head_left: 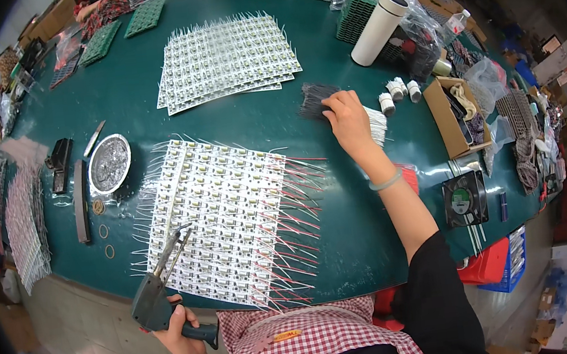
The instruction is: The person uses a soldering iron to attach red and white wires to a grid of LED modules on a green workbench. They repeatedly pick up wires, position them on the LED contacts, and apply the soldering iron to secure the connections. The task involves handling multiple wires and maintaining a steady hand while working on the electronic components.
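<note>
Left edge of the counter (360, 231): pinkish wired strips (25, 213) draped over it, perhaps to save working room. Inward, a black holder (59, 157), a dark bar (80, 200) and a silver dish (92, 178) of metallic scraps, grouped on the left, likely for easy reach from the tool side.

Near edge, left of middle: left hand (179, 332) has its grip closed round the handle of a gun-shaped soldering tool (149, 303). Held low, prongs angled up over the board panel, which probably leaves the rows in sight. Whether the tip touches, cannot tell.

White board panel (221, 215) lies flat near the front edge, squarely before the person; red and white wires fringe its right side, pointing outward, presumably clear of the parts. More panels (225, 61) stacked behind, toward the far edge.

Right of middle: right hand (351, 124) reaches over white wires (377, 124), fingertips bunched at a pile of black wires (316, 96). Grip nearly closed; cannot tell whether any strand is caught. Both wires lie loose, apparently for picking singly.

Toward the right edge: white rolls (396, 89), open carton (447, 123), black fan (464, 198).
</note>
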The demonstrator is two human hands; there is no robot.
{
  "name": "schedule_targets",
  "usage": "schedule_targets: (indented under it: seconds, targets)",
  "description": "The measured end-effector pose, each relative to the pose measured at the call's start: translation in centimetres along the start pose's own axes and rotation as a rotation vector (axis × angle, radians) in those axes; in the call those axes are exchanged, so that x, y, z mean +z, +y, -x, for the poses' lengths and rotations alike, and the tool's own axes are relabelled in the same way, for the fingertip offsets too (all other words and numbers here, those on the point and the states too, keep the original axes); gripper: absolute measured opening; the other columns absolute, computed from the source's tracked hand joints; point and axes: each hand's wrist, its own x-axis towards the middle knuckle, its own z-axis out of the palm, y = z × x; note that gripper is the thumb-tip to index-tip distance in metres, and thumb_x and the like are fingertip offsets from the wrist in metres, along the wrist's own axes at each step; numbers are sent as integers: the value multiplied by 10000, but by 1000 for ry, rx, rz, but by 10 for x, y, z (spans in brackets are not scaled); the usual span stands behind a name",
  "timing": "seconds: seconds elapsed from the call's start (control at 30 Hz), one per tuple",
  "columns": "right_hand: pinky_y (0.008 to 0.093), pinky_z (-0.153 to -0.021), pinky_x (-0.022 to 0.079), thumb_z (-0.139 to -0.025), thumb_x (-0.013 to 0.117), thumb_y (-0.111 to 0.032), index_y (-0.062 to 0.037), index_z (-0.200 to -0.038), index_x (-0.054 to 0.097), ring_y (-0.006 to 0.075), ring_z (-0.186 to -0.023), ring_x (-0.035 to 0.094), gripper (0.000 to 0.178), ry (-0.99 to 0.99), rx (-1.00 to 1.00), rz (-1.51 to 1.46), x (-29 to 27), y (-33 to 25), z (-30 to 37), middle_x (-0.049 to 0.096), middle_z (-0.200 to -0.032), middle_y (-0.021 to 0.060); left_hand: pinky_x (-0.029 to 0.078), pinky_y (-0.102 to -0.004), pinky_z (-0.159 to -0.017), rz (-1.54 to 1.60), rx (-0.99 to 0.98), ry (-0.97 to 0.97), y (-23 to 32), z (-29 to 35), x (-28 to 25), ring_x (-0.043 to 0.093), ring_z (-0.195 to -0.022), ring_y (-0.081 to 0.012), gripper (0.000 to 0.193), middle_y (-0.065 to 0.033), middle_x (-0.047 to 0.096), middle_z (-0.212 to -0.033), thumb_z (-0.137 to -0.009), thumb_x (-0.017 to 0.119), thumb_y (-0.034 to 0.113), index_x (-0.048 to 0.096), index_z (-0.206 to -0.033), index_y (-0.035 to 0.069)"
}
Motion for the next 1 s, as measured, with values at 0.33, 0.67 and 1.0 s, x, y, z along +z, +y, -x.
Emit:
schedule_targets:
  seconds: [0.33, 0.67, 1.0]
  targets:
    - [393, -734, 514, -710, 749, -26, -46, -808, 707, 287, -838, 605, 109, -27, 93, 48, 27, 8, -14, 626, -805, 93, 458, -260, -472, -1, -13, 20, 2, -20, 29, 565, -586, -161, 502, -175, 619, -1028, -788, 637, -61, 486, -1266, -47]
    - [396, -686, 519, -742, 709, 5, -33, -815, 660, 283, -825, 593, 96, 41, 82, 22, 28, 9, -15, 601, -805, 99, 491, -365, -1002, 127, -17, 83, -25, -47, 43, 587, -1110, -197, 535, -107, 619, -1142, -793, 655, -11, 505, -1306, -1]
    - [398, -695, 508, -785, 660, 18, -27, -871, 641, 291, -832, 578, 99, 22, 71, 34, 13, -1, -25, 580, -817, 98, 501, -382, -1011, 135, 12, 88, -23, -58, 41, 601, -1117, -196, 497, -105, 625, -1162, -824, 656, -4, 525, -1304, 6]
